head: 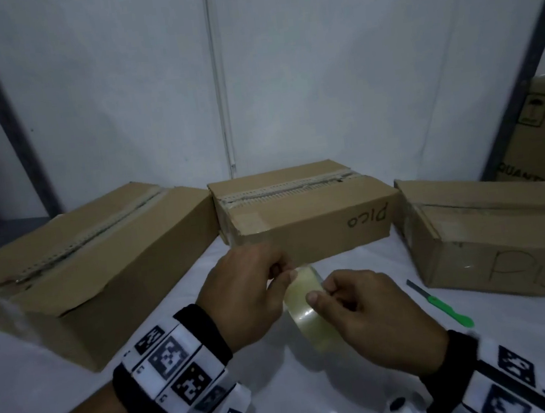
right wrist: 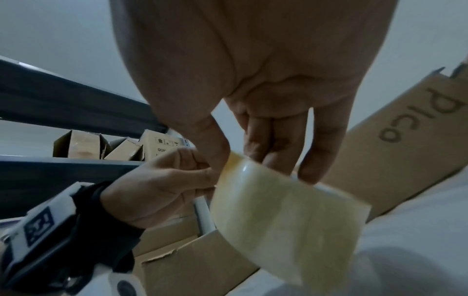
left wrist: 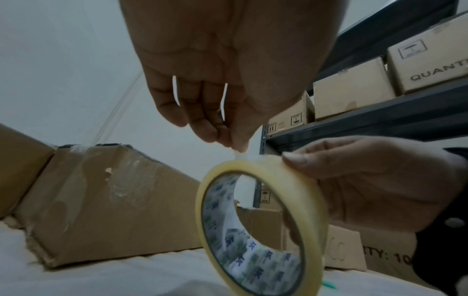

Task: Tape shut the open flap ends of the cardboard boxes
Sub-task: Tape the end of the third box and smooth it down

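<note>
My left grip [head: 240, 295] is pinching the loose end of the tape at the top of the tape roll [head: 310, 314], thumb and fingertips closed tight on it, while my right grip [head: 367, 307] is holding the roll upright by its rim, thumb on top, just above the tabletop [head: 286, 401]. I am judging that the thin end could slip out and stick back down, or split into a narrow sliver if I am peeling at an angle. Both wrists are hovering close together in front of the middle box [head: 302, 213], with the left box [head: 78, 269] and right box [head: 505, 234] flanking it and the green cutter [head: 446, 308] lying near my right.
</note>
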Demonstrator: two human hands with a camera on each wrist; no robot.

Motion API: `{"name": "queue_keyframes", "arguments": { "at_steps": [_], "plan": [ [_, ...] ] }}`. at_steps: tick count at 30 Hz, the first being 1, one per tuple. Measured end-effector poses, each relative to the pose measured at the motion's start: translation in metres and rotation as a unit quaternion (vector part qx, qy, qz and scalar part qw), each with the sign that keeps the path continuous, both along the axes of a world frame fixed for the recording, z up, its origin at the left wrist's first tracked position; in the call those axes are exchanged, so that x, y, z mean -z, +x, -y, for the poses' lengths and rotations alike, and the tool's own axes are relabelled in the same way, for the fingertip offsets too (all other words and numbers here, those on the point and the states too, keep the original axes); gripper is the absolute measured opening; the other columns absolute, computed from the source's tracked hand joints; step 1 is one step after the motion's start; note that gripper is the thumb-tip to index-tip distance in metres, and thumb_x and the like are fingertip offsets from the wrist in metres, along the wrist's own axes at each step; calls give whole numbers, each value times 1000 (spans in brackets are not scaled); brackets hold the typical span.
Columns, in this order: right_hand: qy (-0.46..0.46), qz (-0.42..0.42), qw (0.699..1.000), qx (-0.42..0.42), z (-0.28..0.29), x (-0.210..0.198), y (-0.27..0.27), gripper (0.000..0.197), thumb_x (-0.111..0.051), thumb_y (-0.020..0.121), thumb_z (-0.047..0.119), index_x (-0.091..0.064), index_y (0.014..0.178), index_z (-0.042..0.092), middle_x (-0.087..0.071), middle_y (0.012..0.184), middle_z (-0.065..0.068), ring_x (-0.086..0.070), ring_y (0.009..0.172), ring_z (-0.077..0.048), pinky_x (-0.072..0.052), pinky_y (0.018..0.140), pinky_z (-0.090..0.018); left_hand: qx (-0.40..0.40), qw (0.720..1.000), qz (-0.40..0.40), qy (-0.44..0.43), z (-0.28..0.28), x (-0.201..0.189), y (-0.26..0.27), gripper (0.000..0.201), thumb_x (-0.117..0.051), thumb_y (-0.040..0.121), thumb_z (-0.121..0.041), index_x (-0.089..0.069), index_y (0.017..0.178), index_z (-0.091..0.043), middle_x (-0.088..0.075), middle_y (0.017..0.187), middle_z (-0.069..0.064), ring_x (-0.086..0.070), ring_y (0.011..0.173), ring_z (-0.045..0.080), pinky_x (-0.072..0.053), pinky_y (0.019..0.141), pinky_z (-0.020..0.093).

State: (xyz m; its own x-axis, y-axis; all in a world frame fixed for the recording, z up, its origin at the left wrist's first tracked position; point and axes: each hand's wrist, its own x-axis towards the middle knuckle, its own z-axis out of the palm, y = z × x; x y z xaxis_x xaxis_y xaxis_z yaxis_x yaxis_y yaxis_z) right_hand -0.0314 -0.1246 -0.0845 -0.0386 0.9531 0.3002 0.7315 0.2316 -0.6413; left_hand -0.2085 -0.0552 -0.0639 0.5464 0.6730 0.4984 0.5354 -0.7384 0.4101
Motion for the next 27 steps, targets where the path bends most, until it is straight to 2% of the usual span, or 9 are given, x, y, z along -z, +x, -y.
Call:
{"name": "queue_keyframes", "arguments": {
  "at_steps": [3,7,9,12,14,16,20,24,27],
  "plan": [
    [9,6,1000,15,-8,-6,-4,46,-54,91,43,-53,60,9,-53,51,-5,-51,51,-16,-39,54,-33,-10,999,41,10,3,-6,-3,21,-54,83,-32,-61,69,-19,-61,67,-6,-57,66,13,-48,59,38],
    [-34,-35,999,-18,-21,-5,-2,54,-48,93,46,-41,53,11,-38,50,-5,-39,48,-10,-32,54,-28,-26,997,72,4,2,-15,-10,20,-60,85,-29,-65,69,-19,-65,65,-6,-58,61,8,-47,56,26],
    [-61,-81,992,-74,-22,-3,-3,59,-47,90,56,-51,63,3,-47,61,-16,-46,57,-13,-36,61,-33,-40,994,98,-23,-3,-17,-18,17,-64,86,-24,-66,71,-19,-65,66,-7,-58,60,3,-42,54,13],
    [-122,-145,972,-136,-19,-7,-7,51,-55,83,59,-66,83,9,-67,77,-10,-63,72,-23,-47,71,-37,-69,990,117,-40,-13,-24,-35,14,-64,87,-21,-66,73,-19,-65,68,-10,-58,66,-2,-40,57,6],
    [-104,-150,973,-142,-19,-11,-12,52,-54,85,59,-62,82,8,-62,74,-13,-58,71,-30,-45,69,-40,-89,987,124,-48,-17,-29,-47,14,-64,86,-25,-66,73,-21,-65,68,-9,-58,66,1,-41,57,8],
    [-58,-147,981,-115,-21,-17,-17,51,-54,87,56,-50,66,10,-44,60,-4,-44,56,-18,-36,59,-30,-99,986,124,-45,-18,-33,-56,14,-64,86,-27,-66,73,-22,-66,66,-7,-57,61,5,-42,55,12],
    [-43,-83,994,-51,-32,-19,-32,51,-58,87,48,-40,49,21,-36,40,11,-36,39,-2,-28,46,-17,-118,983,137,-13,-14,-41,-69,15,-65,85,-26,-67,71,-21,-64,62,-7,-55,55,7,-41,51,15],
    [-66,-95,992,-43,-42,-22,-47,42,-60,79,59,-55,61,21,-53,45,15,-49,44,2,-35,48,-16,-150,979,139,-14,-20,-41,-94,16,-66,85,-22,-66,69,-19,-64,62,-6,-53,54,4,-43,54,19],
    [-55,-153,983,-88,-48,-27,-65,36,-58,77,59,-54,61,26,-52,44,18,-47,43,3,-36,55,-23,-187,970,148,-36,-28,-34,-122,15,-67,85,-21,-67,72,-14,-68,68,0,-58,59,9,-46,59,23]
  ]
}}
